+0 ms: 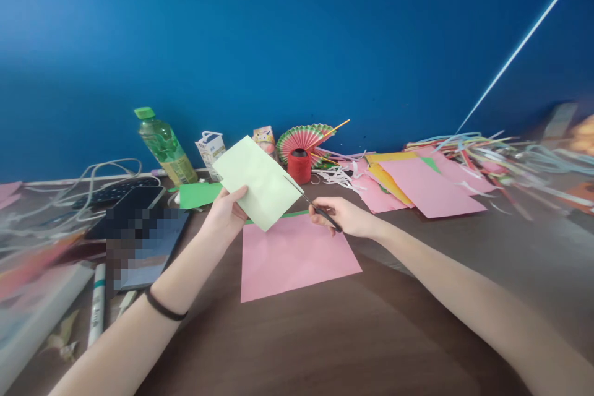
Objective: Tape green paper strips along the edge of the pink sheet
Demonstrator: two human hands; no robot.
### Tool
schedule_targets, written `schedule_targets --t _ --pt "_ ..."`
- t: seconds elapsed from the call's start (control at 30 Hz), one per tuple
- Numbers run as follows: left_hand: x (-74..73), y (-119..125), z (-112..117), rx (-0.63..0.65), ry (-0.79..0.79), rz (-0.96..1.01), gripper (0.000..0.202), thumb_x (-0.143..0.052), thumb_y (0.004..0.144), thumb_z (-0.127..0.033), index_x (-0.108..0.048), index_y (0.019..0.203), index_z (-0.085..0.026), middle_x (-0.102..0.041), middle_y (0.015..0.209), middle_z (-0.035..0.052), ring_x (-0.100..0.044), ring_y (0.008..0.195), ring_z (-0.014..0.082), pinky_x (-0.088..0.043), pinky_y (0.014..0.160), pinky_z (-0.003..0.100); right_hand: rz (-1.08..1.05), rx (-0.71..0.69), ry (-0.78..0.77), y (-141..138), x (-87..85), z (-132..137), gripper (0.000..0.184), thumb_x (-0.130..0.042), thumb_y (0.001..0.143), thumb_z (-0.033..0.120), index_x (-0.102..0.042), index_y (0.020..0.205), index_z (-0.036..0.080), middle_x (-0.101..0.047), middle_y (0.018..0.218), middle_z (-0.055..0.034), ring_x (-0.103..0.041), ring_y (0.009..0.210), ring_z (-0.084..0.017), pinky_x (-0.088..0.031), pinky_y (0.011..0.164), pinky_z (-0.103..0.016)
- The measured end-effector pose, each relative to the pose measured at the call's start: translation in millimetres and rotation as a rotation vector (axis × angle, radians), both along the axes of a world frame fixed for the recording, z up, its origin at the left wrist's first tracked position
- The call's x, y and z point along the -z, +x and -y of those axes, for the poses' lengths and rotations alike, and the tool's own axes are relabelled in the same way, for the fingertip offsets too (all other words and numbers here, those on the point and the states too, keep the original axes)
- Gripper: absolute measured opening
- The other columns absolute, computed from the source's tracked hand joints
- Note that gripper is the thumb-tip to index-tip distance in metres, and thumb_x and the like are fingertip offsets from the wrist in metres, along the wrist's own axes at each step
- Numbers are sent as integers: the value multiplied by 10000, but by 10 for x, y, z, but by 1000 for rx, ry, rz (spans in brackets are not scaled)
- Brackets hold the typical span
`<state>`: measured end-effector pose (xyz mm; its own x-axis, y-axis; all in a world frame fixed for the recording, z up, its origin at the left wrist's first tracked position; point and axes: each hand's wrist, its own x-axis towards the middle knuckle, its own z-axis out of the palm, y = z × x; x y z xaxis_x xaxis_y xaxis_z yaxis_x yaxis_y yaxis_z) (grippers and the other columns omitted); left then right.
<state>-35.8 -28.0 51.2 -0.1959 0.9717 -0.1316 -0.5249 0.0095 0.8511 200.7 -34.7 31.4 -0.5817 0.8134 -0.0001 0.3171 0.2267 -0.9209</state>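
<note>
My left hand (232, 207) grips a pale green sheet of paper (260, 182) by its lower left side, thumb on the front. The sheet is held up at a tilt above the table. Wrapped round the black handles of a pair of scissors (325, 216) is my right hand (341, 215). The scissor blades reach the right corner of the green sheet and overlap it. Below both hands a pink sheet of paper (297, 260) lies flat, with a strip of darker green along its far edge.
A green-capped bottle (164, 148), a small carton (211, 151) and a red pot (299, 166) with a folded paper fan (304, 136) stand by the blue wall. Pink and yellow papers (431, 185) lie right. Left are cables, a dark tablet-like device (125, 210) and a marker (97, 303).
</note>
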Motion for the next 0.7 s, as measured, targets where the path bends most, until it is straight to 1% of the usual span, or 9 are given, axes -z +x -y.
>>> schedule_targets --t 0.13,0.23,0.33,0.43,0.57,0.7 --pt "7 -2 3 18 0 -9 318 -532 707 -12 -612 954 -196 -682 973 53 -653 748 176 -540 628 301 -18 -28 -20 0 -9 -1 276 -570 761 426 -504 824 165 -430 651 49 -445 460 -45 -423 478 -218" --pt "29 1 -1 31 -12 -35 353 -545 699 -22 -604 990 -213 -683 976 56 -658 740 186 -540 635 328 -43 -54 -70 -6 -13 -1 292 -526 797 435 -518 877 154 -425 630 54 -476 463 -50 -424 489 -216" --pt "61 14 0 49 -25 -52 369 -558 692 -25 -601 1004 -217 -687 971 59 -660 734 181 -539 629 312 -49 -60 -97 -16 -22 8 327 -483 821 457 -529 905 145 -451 613 49 -503 466 -59 -392 470 -205" --pt "76 42 19 78 -29 -58 408 -574 678 -20 -590 1033 -221 -695 943 55 -662 718 176 -541 650 307 -45 -71 -83 -24 -36 23 388 -458 820 506 -532 916 138 -463 574 46 -522 478 -76 -360 459 -204" --pt "53 101 78 107 -40 -67 426 -577 682 -14 -579 1057 -217 -703 883 47 -663 688 169 -541 666 292 -63 -94 -57 -29 -37 33 430 -430 815 554 -518 899 142 -492 586 34 -532 507 -86 -356 476 -214" --pt "21 144 120 108 -56 -67 447 -587 670 -6 -577 1063 -218 -703 889 44 -663 672 168 -540 671 290 -53 -82 -37 -36 -21 31 421 -432 812 559 -503 864 148 -504 584 32 -509 514 -84 -364 495 -222"
